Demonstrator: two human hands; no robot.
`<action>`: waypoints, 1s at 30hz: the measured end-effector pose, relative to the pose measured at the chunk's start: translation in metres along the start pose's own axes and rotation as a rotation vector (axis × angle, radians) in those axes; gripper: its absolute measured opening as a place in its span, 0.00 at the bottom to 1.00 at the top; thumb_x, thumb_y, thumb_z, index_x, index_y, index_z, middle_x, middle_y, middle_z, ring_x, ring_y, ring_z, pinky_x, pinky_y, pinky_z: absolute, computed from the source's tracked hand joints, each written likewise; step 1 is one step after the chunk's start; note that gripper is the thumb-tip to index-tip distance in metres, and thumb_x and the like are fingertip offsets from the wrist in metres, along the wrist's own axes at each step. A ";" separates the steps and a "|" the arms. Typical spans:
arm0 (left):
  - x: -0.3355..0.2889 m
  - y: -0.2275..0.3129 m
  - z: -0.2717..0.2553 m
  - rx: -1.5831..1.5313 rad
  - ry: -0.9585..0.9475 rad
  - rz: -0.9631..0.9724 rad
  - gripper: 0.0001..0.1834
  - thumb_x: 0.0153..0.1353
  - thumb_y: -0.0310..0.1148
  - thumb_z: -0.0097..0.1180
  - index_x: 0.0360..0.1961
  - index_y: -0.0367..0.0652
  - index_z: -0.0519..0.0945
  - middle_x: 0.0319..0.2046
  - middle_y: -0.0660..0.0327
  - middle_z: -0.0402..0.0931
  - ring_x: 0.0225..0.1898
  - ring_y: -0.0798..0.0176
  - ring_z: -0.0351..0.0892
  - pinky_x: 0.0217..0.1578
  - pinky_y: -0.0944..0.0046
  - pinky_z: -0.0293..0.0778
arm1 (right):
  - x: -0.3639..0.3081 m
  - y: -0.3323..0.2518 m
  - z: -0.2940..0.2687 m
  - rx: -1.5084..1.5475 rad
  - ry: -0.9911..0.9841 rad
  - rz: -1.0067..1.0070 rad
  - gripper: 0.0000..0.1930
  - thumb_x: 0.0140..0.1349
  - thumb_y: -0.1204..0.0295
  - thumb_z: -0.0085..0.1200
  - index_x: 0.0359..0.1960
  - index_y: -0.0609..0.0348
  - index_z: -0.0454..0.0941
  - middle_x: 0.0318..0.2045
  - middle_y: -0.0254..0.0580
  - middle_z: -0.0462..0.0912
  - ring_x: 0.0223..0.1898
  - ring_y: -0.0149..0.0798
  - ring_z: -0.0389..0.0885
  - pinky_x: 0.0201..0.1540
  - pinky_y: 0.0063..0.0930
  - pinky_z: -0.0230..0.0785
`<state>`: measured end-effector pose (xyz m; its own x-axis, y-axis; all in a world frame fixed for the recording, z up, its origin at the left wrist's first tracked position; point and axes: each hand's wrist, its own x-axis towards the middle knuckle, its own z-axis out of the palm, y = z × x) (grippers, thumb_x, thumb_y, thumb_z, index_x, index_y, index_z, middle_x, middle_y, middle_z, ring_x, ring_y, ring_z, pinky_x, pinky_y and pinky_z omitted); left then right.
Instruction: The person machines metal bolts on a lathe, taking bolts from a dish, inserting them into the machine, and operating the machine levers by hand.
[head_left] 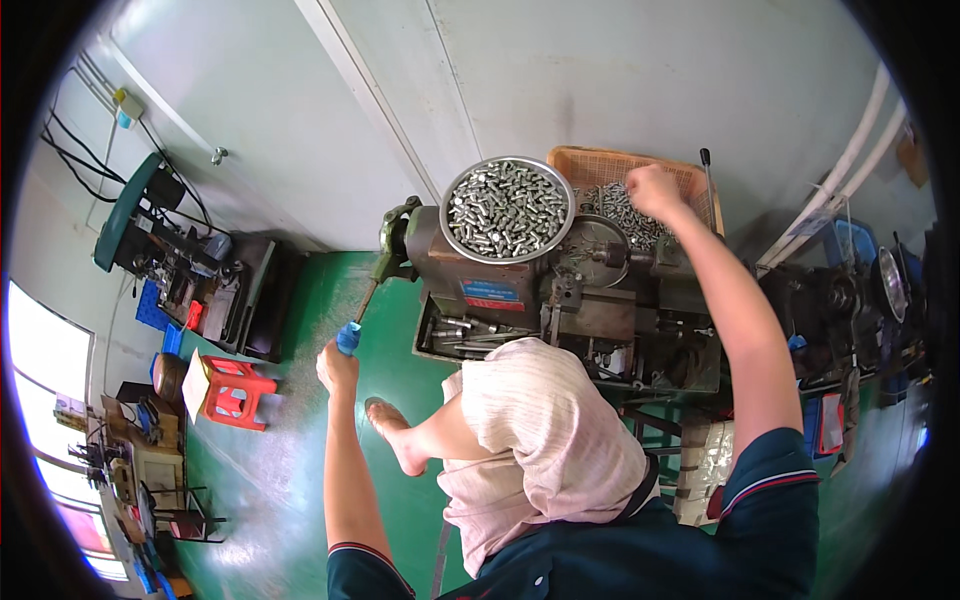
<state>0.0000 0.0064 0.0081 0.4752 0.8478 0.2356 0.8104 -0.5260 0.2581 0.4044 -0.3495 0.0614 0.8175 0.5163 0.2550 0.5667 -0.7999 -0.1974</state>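
My left hand (338,368) is closed round the lower end of a lever (366,300) with a blue-wrapped grip (348,338). The lever slants up to the left end of a small bench lathe (440,258). Over an orange plastic basket (580,156) at the back right, my right hand (652,190) is closed, and whatever its fingers may hold is hidden. Small metal pins (612,208) lie heaped in that basket. A round steel bowl (447,240) full of short metal cylinders (508,208) rests on top of the lathe's headstock.
Tools and rods lie in the lathe's tray (470,332) just beyond my knees. A black-knobbed lever (706,158) stands beside the basket. Left of me are a red stool (238,390) and a green drilling machine (128,215). Another machine (840,300) stands at the right.
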 end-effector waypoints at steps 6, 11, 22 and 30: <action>-0.001 0.004 -0.005 0.000 -0.044 -0.017 0.10 0.38 0.23 0.47 0.26 0.42 0.75 0.24 0.47 0.73 0.31 0.45 0.72 0.32 0.53 0.68 | -0.044 0.109 -0.049 -0.281 -0.087 0.220 0.18 0.54 0.57 0.41 0.36 0.57 0.74 0.48 0.38 0.66 0.58 0.39 0.53 0.54 0.44 0.46; -0.002 0.003 -0.006 -0.017 -0.027 -0.015 0.09 0.37 0.23 0.48 0.25 0.42 0.74 0.23 0.48 0.73 0.30 0.45 0.72 0.32 0.53 0.68 | -0.131 0.164 -0.051 -0.401 0.252 0.235 0.19 0.53 0.53 0.42 0.33 0.57 0.72 0.45 0.39 0.68 0.54 0.39 0.57 0.53 0.42 0.48; 0.001 -0.003 0.002 -0.020 -0.008 0.038 0.09 0.36 0.23 0.48 0.24 0.41 0.73 0.22 0.48 0.73 0.29 0.45 0.72 0.31 0.53 0.68 | -0.184 0.144 -0.092 -0.402 0.198 0.191 0.26 0.47 0.48 0.47 0.10 0.62 0.68 0.11 0.51 0.71 0.19 0.53 0.72 0.23 0.40 0.63; -0.001 0.000 -0.001 -0.014 0.013 0.039 0.10 0.36 0.22 0.48 0.25 0.42 0.74 0.22 0.48 0.73 0.29 0.46 0.73 0.31 0.54 0.69 | -0.186 0.135 -0.092 -0.438 0.124 0.295 0.27 0.48 0.46 0.45 0.15 0.63 0.73 0.17 0.53 0.74 0.24 0.52 0.73 0.28 0.40 0.65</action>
<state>-0.0005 0.0054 0.0091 0.5022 0.8254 0.2578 0.7862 -0.5600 0.2615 0.3192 -0.5818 0.0745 0.9022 0.2318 0.3639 0.1978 -0.9718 0.1285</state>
